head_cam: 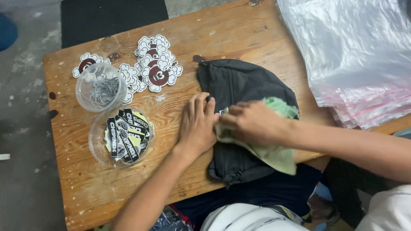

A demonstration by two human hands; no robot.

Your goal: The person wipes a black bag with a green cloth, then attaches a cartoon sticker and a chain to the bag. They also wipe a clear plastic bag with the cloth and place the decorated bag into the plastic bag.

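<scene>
A black folded garment or pouch with a mesh panel (239, 85) lies on the wooden table (201, 34). My left hand (198, 124) rests flat, fingers together, on its left edge. My right hand (252, 122) presses a light green cloth (276, 154) against the black fabric; the cloth drapes over the table's near edge. Whether the right fingers pinch the cloth or only press it is hard to tell.
Left of my hands stand two clear round tubs: one with small metal chains (100, 87), one with black and yellow labels (124, 137). Cloud-shaped stickers (156, 64) lie fanned behind them. A stack of clear zip bags (359, 60) covers the table's right end.
</scene>
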